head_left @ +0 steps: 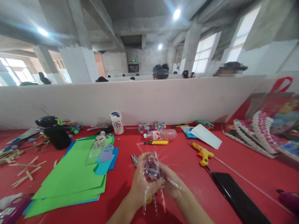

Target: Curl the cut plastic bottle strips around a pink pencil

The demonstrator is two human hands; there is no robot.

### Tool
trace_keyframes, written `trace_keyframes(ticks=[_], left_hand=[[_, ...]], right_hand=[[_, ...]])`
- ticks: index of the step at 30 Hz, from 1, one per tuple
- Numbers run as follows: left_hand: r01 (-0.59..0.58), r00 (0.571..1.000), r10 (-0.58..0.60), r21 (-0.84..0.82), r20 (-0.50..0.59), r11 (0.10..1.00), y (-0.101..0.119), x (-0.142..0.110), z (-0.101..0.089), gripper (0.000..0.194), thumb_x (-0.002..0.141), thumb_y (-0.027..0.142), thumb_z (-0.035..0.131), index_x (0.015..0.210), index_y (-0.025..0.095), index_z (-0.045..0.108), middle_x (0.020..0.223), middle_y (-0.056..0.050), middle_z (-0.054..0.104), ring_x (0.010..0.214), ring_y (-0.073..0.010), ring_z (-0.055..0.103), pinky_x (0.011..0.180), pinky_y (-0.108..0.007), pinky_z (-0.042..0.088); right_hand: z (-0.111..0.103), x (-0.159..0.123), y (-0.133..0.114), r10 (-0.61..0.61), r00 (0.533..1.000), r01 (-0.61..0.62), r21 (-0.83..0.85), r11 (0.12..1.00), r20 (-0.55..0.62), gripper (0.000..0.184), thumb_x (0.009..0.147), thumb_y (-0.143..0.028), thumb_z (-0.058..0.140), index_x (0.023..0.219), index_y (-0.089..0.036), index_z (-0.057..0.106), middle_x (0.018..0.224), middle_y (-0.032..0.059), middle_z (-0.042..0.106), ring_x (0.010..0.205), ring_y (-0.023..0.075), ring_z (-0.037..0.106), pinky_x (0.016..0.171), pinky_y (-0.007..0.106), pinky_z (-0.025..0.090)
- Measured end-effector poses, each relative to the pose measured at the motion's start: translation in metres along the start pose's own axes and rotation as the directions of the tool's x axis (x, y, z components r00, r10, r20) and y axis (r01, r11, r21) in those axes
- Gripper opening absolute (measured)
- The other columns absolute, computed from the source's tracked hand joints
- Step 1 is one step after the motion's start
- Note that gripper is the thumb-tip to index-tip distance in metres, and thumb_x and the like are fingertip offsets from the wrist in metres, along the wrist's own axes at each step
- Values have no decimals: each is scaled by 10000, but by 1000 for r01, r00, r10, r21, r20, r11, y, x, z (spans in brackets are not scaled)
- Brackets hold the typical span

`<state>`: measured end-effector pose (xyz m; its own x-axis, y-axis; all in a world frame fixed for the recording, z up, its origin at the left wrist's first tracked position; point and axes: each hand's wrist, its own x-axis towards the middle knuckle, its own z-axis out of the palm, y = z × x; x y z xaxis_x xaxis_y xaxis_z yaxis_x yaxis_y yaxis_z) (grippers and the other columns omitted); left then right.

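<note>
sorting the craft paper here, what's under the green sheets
Blue paper peeks out past some edges of the green sheets, plus a pink sliver; anything beneath their middle is covered.

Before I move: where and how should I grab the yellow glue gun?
By its handle, likely best from the near side: the yellow glue gun lies on the red table, handle toward the wearer, nozzle pointing away to the left.

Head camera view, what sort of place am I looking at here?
Most likely a craft workspace set up in a large, unfinished-looking hall: green paper and a yellow glue gun lie on the red table, with a bare concrete beam overhead.
</note>
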<state>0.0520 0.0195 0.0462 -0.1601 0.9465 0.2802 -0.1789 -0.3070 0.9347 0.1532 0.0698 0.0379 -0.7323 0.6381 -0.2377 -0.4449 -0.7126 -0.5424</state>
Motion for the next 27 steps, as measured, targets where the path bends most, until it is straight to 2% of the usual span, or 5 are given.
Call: trace_keyframes(ticks=[3,8,12,16,27], left_hand=[[-37,999,36,-2,-30,999,1,-1,3,701,507,74,775,1111,246,462,1144,-70,557,997,-230,579,820,-325,492],[-32,983,23,49,184,998,11,-2,-9,731,554,16,718,1207,246,481,1244,-91,530,1126,-257,514,982,-367,397],[134,974,-138,37,177,990,12,2,-10,696,539,22,746,1165,245,539,1133,-70,588,938,-228,598,851,-351,473],[-15,1000,15,36,23,999,8,7,-4,508,427,26,807,877,207,655,1001,-38,610,945,-217,576,849,-295,453],[-128,988,126,16,94,992,6,2,-5,738,560,81,780,1174,276,422,1092,-71,567,1023,-236,569,859,-339,469]], right_hand=[[-2,-3,1,29,1000,-29,-3,1000,-6,251,641,-334,753,685,-146,593,448,-77,492,289,-12,243,283,105,153],[-4,-7,-6,50,999,-51,-12,999,-12,313,645,-388,745,634,-132,566,413,-72,467,292,-19,196,280,95,120],[-3,-7,-4,28,999,-28,-4,1000,-42,284,654,-362,746,692,-135,581,436,-70,482,310,-8,266,290,92,149],[-1,-8,3,72,997,-73,-2,997,-33,324,627,-358,764,610,-134,530,382,-85,420,303,-8,253,296,98,148],[0,-8,3,47,998,-47,4,999,-50,246,639,-312,736,671,-148,557,466,-79,478,320,-12,254,315,106,136]])
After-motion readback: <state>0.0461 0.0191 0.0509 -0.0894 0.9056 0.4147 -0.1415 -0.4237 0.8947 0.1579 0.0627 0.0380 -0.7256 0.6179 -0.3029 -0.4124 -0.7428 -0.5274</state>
